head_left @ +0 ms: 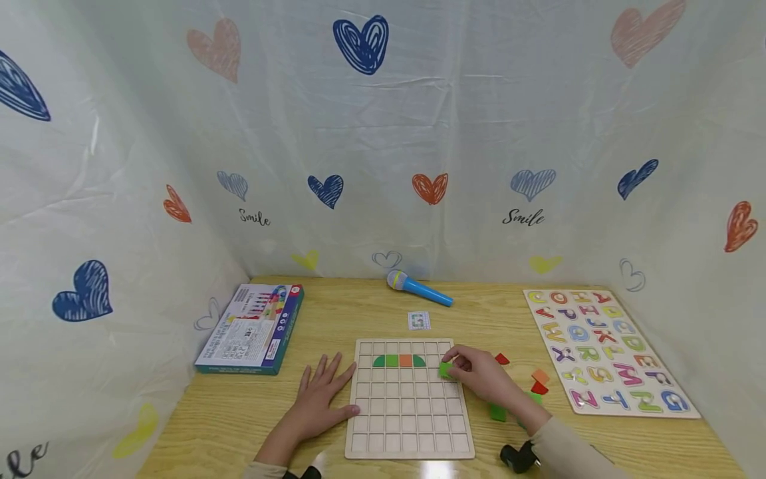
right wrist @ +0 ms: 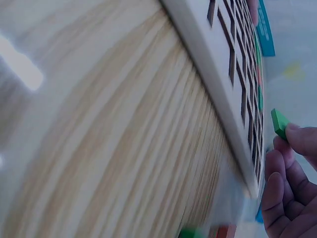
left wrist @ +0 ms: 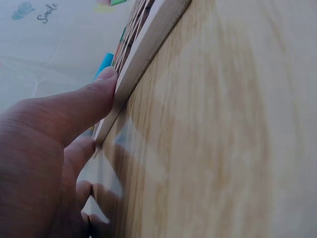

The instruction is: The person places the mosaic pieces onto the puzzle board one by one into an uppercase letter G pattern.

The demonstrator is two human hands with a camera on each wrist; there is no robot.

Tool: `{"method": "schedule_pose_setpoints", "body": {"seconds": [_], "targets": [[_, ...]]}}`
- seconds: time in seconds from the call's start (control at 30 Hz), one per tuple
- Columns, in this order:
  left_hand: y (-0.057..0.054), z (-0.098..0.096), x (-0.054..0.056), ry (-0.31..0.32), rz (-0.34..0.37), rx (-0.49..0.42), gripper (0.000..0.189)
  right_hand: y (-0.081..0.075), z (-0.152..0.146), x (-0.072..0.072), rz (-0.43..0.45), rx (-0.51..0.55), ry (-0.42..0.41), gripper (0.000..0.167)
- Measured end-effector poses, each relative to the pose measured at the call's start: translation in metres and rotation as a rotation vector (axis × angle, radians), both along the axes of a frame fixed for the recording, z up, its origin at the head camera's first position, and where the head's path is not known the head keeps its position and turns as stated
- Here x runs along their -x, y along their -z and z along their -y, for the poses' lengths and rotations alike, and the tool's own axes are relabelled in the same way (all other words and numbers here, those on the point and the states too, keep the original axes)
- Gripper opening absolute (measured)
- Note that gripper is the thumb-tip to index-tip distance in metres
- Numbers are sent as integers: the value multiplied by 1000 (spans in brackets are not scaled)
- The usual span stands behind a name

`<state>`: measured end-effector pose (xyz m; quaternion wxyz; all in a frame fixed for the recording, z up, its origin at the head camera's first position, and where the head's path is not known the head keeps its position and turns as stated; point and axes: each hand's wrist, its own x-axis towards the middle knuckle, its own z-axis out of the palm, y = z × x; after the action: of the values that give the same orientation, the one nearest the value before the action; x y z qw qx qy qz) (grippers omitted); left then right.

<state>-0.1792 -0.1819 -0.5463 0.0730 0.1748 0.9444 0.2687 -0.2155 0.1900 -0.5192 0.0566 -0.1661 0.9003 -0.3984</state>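
Observation:
A wooden grid board (head_left: pixel 409 424) lies flat on the table. In one of its upper rows sit a dark green quarter-round tile (head_left: pixel 380 361), a light green square tile (head_left: pixel 391 360), an orange square tile (head_left: pixel 406 360) and another dark green quarter-round tile (head_left: pixel 419 361). My right hand (head_left: pixel 479 374) pinches a light green tile (right wrist: pixel 280 123) between thumb and finger, above the board's right edge. My left hand (head_left: pixel 319 404) rests with spread fingers at the board's left edge; in the left wrist view its thumb (left wrist: pixel 106 82) touches the board's side.
Loose tiles, among them an orange one (head_left: pixel 541 376) and a green one (head_left: pixel 498 412), lie right of the board, partly under my right arm. An alphabet board (head_left: pixel 610 352) is further right. Behind are a small pattern card (head_left: pixel 419 320) and a toy microphone (head_left: pixel 427 291); a box (head_left: pixel 251 329) lies left.

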Motion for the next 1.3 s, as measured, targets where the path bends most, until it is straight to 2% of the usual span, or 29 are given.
{"method": "schedule_pose_setpoints", "body": {"seconds": [0.13, 0.4, 0.57, 0.83, 1.3], "targets": [[0, 0, 1, -1, 4, -1, 81, -1, 23, 4, 5, 15, -43, 11], [-2, 0, -1, 10, -3, -14, 81, 5, 63, 11, -43, 28, -130, 11], [0, 1, 0, 1, -3, 5, 81, 4, 84, 13, -27, 53, -166, 10], [0, 0, 1, 7, -12, 4, 80, 1, 109, 14, 18, 43, -191, 10], [-2, 0, -1, 12, -16, -12, 79, 2, 128, 15, -35, -62, -162, 11]]}}
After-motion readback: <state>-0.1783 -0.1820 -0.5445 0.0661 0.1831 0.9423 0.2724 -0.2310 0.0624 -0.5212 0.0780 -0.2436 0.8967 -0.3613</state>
